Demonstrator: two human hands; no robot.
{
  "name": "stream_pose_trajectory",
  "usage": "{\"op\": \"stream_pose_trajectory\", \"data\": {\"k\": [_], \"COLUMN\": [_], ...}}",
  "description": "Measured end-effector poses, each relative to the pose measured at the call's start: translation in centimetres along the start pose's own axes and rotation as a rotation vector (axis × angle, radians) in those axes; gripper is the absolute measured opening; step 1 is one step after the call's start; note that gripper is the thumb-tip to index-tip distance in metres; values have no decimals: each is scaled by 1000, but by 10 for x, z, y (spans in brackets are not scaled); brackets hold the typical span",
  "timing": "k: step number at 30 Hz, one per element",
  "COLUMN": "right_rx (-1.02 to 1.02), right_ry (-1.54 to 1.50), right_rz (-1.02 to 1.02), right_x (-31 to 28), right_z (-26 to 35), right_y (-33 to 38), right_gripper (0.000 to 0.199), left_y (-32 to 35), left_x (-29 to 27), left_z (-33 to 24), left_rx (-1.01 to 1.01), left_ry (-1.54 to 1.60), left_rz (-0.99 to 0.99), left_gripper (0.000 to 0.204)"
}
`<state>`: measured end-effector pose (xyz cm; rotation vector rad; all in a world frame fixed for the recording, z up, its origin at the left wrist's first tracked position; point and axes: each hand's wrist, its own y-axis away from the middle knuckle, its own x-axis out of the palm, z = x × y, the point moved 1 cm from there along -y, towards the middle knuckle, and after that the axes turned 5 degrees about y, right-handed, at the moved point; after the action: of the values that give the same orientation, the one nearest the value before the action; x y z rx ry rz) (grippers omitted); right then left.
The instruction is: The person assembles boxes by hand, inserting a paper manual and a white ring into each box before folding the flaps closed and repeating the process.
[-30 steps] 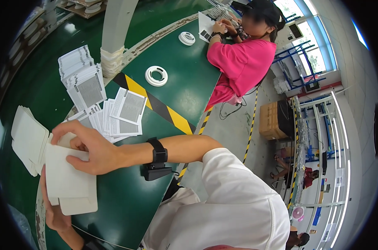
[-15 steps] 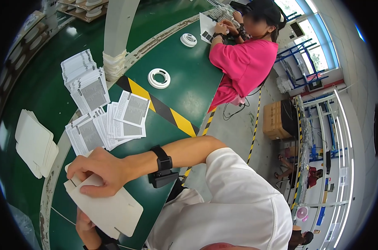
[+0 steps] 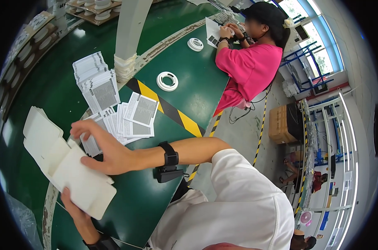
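A white folded cardboard piece [image 3: 86,180] slants over the table's front-left edge, creased across its middle, one part reaching toward the far left. My left hand [image 3: 75,209] grips its lower edge, thumb on top, fingers hidden beneath. My right hand [image 3: 109,152] is above it with fingers apart; the thumb lies over the card's upper edge, and whether it touches I cannot tell. Just behind the cardboard is a stack of similar white pieces [image 3: 43,124], partly covered. Printed sheets [image 3: 141,109] lie fanned beyond my right hand.
A tall pile of printed leaflets [image 3: 99,89] stands by a grey post [image 3: 132,29]. Black-yellow tape [image 3: 168,108] crosses the green table [image 3: 193,83]. White rings [image 3: 167,81] lie beyond it. A person in pink [image 3: 249,62] works at the far end.
The cardboard has swung left and now shows a creased, opened-out shape. My right hand has loosened from it and spread its fingers. More of my left hand shows.
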<state>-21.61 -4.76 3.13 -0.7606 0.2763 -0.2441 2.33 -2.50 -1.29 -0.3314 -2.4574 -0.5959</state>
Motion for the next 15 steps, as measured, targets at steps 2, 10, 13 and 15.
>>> {"op": "stream_pose_trajectory", "data": {"k": [2, 10, 13, 15], "right_rx": [192, 385, 406, 430], "right_ry": [-229, -282, -308, -354], "right_rz": [203, 408, 427, 423], "right_x": [4, 2, 2, 5], "right_z": [-6, -1, -4, -8], "right_y": [8, 6, 5, 6], "right_gripper": [58, 66, 65, 61], "left_y": [-6, -15, -13, -11], "left_x": [4, 43, 66, 66], "left_z": [-9, -9, -13, -14], "left_rx": [-65, 367, 471, 527], "left_ry": [161, -202, -296, -347], "left_rz": [-13, -329, -294, -282], "left_gripper": [77, 56, 52, 51]}}
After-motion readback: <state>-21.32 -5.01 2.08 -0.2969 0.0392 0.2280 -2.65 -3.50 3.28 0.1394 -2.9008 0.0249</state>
